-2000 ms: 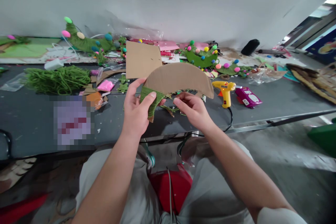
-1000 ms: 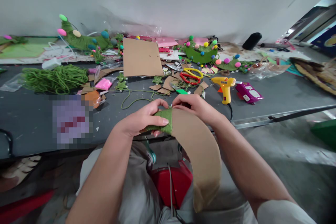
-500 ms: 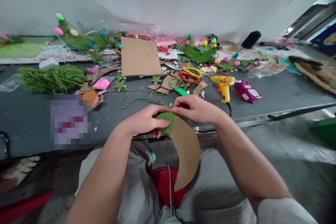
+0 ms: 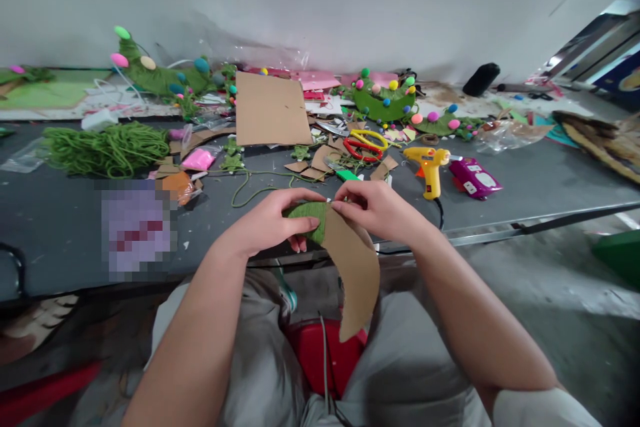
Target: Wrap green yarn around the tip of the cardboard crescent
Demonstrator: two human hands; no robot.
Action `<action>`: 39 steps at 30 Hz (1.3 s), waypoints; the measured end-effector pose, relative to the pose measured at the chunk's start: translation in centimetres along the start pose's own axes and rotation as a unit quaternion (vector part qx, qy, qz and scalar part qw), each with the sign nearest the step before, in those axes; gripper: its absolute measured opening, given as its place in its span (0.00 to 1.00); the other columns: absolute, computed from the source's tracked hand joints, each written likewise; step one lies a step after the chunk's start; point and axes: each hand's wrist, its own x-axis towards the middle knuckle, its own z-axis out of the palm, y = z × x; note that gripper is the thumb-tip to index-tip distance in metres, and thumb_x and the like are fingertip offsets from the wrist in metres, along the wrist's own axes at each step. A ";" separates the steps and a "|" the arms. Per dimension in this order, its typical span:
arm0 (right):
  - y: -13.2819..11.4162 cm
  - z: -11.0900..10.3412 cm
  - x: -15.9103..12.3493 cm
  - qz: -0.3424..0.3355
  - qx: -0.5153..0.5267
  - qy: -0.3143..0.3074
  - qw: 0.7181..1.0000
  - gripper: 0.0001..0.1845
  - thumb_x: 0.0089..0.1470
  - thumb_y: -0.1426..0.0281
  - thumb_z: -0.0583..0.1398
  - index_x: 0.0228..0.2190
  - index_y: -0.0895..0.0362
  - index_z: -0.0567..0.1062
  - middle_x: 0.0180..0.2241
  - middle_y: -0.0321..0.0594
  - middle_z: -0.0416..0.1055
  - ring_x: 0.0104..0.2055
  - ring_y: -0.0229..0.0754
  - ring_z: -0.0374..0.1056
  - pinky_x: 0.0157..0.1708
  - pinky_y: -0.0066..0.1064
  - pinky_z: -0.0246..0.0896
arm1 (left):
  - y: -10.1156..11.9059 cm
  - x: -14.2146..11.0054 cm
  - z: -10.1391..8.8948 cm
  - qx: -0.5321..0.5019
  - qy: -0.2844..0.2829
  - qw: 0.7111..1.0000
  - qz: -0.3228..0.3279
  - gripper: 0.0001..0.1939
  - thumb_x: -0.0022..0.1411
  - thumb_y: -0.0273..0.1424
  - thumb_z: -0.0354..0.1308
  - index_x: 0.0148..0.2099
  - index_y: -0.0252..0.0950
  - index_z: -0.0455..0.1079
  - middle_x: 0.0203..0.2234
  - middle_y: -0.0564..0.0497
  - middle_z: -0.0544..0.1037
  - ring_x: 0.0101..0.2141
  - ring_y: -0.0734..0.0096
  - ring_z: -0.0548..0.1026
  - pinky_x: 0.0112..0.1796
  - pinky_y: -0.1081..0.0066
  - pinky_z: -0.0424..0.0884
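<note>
A crescent of brown cardboard (image 4: 356,267) hangs over my lap, its upper end wound with green yarn (image 4: 311,221). My left hand (image 4: 273,223) grips that wound end, thumb on the near face and fingers behind. At the top edge, where winding meets bare cardboard, my right hand (image 4: 367,207) pinches the yarn between thumb and forefinger; the strand is mostly hidden by the fingers. A loose yarn strand (image 4: 245,190) trails over the table behind my left hand. The big green yarn bundle (image 4: 107,150) lies at the left.
A yellow glue gun (image 4: 430,170) and a purple packet (image 4: 475,179) lie at the right. Scissors with red and yellow handles (image 4: 367,145), a green-handled cutter (image 4: 347,175) and cardboard scraps lie ahead. Farther back are a cardboard sheet (image 4: 273,110) and green crescents with pompoms (image 4: 385,107).
The crescent's lower end has tilted up and away, so its bare part looks shorter. My right hand has shifted slightly right along the edge; my left keeps its grip.
</note>
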 end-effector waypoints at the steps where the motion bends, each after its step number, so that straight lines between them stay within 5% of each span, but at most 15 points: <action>1: 0.0 0.1 0.0 0.001 -0.002 0.000 1.000 0.12 0.60 0.61 0.59 0.37 0.55 0.79 0.22 0.32 0.66 0.24 0.33 0.58 0.26 0.27 0.48 | 0.0 0.0 0.0 -0.001 0.003 1.000 0.001 0.23 0.60 0.32 0.65 0.56 0.33 0.68 0.27 0.52 0.77 0.20 0.74 0.75 0.22 0.74 0.74; 6: 0.0 1.1 0.1 -0.003 0.012 -0.016 1.000 0.15 0.60 0.61 0.60 0.43 0.53 0.82 0.30 0.37 0.77 0.29 0.36 0.65 0.29 0.29 0.51 | -0.4 0.2 -0.2 0.002 0.016 1.000 0.000 0.25 0.59 0.34 0.66 0.57 0.34 0.69 0.29 0.50 0.78 0.20 0.73 0.76 0.23 0.72 0.76; 11: -0.2 1.6 0.2 0.029 0.031 0.032 0.999 0.13 0.60 0.65 0.59 0.40 0.55 0.82 0.32 0.39 0.79 0.31 0.38 0.67 0.31 0.30 0.56 | -0.6 0.3 -0.2 0.016 0.025 1.000 0.009 0.24 0.59 0.35 0.66 0.56 0.34 0.70 0.28 0.50 0.78 0.20 0.72 0.76 0.23 0.72 0.76; 17: -0.6 0.7 -0.1 0.071 -0.077 0.023 0.994 0.12 0.59 0.63 0.59 0.35 0.55 0.81 0.28 0.40 0.76 0.28 0.39 0.64 0.28 0.31 0.49 | -0.4 0.1 -0.1 0.039 0.031 0.999 0.016 0.24 0.60 0.35 0.66 0.56 0.34 0.70 0.28 0.50 0.79 0.21 0.71 0.76 0.23 0.72 0.75; 29: -0.5 1.3 0.8 0.037 0.111 0.027 0.993 0.11 0.58 0.67 0.58 0.30 0.60 0.78 0.24 0.36 0.71 0.26 0.34 0.60 0.27 0.27 0.52 | 0.0 0.0 0.2 0.063 0.010 0.998 0.029 0.23 0.60 0.32 0.64 0.57 0.34 0.72 0.28 0.51 0.78 0.20 0.74 0.75 0.21 0.75 0.73; 39: -0.1 1.0 0.3 0.016 0.105 0.022 0.994 0.12 0.58 0.63 0.59 0.32 0.58 0.79 0.22 0.34 0.68 0.24 0.33 0.55 0.25 0.27 0.50 | -0.4 0.2 0.3 0.052 0.025 0.998 0.031 0.22 0.61 0.33 0.63 0.57 0.35 0.71 0.26 0.52 0.77 0.20 0.73 0.74 0.21 0.74 0.73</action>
